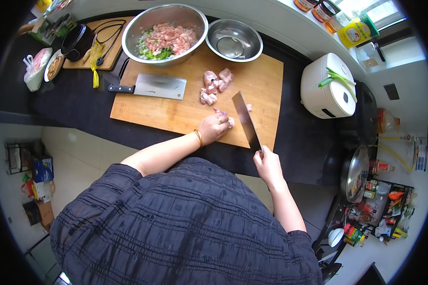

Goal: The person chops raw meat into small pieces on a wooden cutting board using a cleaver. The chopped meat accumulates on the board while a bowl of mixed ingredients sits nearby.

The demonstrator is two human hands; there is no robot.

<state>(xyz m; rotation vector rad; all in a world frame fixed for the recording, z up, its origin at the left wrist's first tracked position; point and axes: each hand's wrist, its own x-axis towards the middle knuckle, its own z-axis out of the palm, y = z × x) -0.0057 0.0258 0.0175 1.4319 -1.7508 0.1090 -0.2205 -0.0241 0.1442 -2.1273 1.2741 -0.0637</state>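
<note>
My left hand (214, 127) is closed over a small piece of raw meat (231, 123) near the front edge of the wooden cutting board (150, 111). To its right, my right hand (267, 164) grips the handle of a cleaver (246, 118), whose blade points away from me over the board, just right of the meat. Several pale pink chunks of raw meat (211, 85) lie farther back on the board. A tiny scrap (249, 108) sits right of the blade. A second cleaver (160, 87) with a black handle lies flat on the board's left side.
Behind the board stand a large steel bowl (128, 45) of minced meat and chopped greens and a smaller steel bowl (255, 43). A white rice cooker (325, 90) with green onion (338, 80) on its lid is at right. A smaller board (114, 33) with a cord is at left.
</note>
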